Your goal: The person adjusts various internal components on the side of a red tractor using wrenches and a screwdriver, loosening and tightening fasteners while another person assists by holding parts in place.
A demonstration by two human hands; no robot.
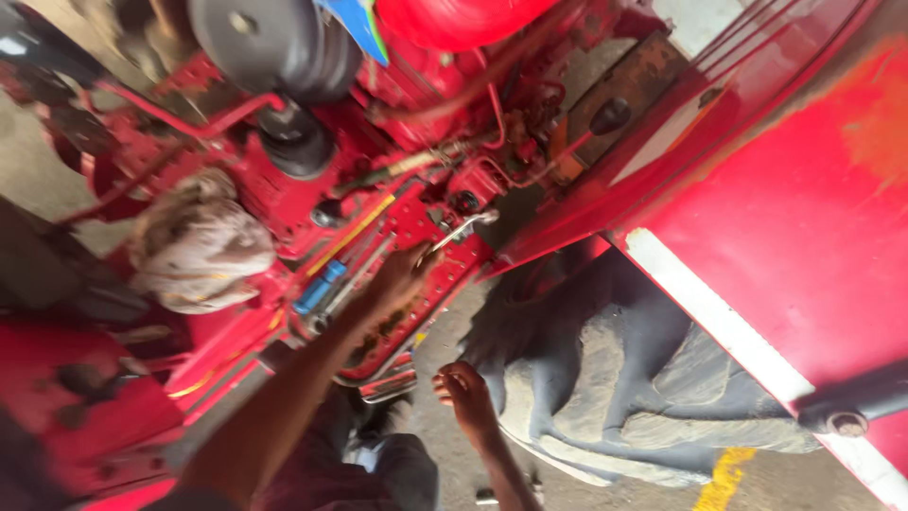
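My left hand (402, 274) reaches out over the red footplate (430, 284) of a red tractor and grips the end of a silver wrench (463, 225). The wrench's far end sits on a fitting at the footplate's upper edge. Lower down, my right hand (463, 390) hangs beside the big grey tyre (605, 378); its fingers are curled and I see nothing in them. On the footplate beside my left hand lie a blue-handled tool (320, 287) and a long yellow-shafted tool (355, 232). The picture is blurred by motion.
A dirty crumpled rag (199, 248) lies on the tractor at the left. The red mudguard (794, 218) covers the right side above the tyre. A black-knobbed lever (610, 115) stands above, a metal step (388, 386) hangs below the footplate, and a yellow line (724, 478) marks the concrete floor.
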